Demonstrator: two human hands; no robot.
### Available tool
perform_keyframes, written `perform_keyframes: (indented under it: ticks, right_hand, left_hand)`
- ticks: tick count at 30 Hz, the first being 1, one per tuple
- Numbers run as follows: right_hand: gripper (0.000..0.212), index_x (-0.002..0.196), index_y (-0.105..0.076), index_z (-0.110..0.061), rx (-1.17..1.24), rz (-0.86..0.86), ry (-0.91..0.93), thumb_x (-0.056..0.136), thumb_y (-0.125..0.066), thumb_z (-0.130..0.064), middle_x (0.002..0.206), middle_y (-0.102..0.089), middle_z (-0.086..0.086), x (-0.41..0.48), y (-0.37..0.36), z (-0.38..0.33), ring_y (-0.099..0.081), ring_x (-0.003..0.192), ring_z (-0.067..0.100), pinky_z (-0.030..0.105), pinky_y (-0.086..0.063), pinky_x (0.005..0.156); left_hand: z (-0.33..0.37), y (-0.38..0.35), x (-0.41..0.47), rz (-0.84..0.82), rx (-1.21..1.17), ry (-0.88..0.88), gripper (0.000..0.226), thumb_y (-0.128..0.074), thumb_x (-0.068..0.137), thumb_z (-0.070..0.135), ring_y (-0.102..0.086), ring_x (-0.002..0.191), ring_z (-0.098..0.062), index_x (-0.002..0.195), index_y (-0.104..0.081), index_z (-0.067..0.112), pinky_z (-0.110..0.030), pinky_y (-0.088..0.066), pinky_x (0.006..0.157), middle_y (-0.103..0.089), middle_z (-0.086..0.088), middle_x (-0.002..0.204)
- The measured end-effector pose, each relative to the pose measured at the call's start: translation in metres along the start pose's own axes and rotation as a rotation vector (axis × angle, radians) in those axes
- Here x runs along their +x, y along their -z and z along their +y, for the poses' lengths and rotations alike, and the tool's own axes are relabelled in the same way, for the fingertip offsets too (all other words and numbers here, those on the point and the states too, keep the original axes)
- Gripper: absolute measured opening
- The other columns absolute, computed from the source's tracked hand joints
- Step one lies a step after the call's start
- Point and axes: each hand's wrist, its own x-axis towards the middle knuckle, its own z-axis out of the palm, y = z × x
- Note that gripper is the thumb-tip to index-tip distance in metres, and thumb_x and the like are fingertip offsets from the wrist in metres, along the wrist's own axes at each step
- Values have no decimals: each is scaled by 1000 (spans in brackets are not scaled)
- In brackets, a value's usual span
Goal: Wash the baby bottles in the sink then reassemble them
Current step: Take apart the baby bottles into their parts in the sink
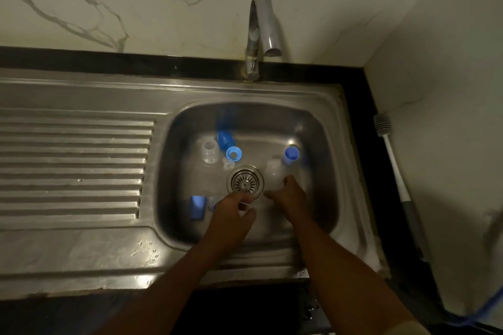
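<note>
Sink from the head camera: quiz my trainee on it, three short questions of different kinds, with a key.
1. True or false: the bottle brush lies inside the basin of the sink.
2. Multiple choice: on which side of the basin is the ribbed draining board? A) left B) right C) behind
3. Short answer: which hand holds the clear bottle beside the drain strainer?
Key: 1 false, it lies on the counter to the right. 2 A. 3 the right hand.
</note>
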Motion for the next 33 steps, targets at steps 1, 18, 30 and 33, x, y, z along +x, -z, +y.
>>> perform_keyframes:
  ticks: [1, 18, 30, 33]
  right_hand:
    - [67, 128, -50, -12, 139, 62, -21, 72, -82, -30, 122, -60, 7, 1, 3, 9, -57, 115, 32, 31, -44, 84]
    - [80, 135, -52, -10, 256, 283, -289, 69, -83, -42, 137, -52, 20, 23, -12, 16, -48, 128, 40, 50, -41, 105]
    - [117, 156, -8, -6, 252, 234, -381, 75, -81, -45, 159, -23, 21, 24, -1, 9, -24, 146, 39, 51, -22, 118]
    - [120, 156, -11, -5, 255, 183, -386, 70, -85, -42, 157, -29, 20, 26, 1, 11, -32, 143, 38, 47, -31, 116]
  left_hand:
    - [3, -3, 1, -14, -18, 0, 26, -70, 88, 9, -63, 99, -8, 109, -64, 24, -7, -46, 73, -66, 9, 109]
    - [5, -1, 4, 28, -67, 23, 22, -69, 87, 1, -64, 81, -4, 106, -70, 12, -9, -48, 70, -71, 1, 101]
    - [5, -9, 9, -25, 23, 53, 23, -68, 90, 6, -61, 83, -4, 108, -64, 19, -8, -48, 64, -66, 4, 106]
    - [10, -16, 33, -6, 185, 16, 28, -65, 91, 8, -60, 100, -15, 118, -61, 13, -14, -46, 80, -58, -2, 115]
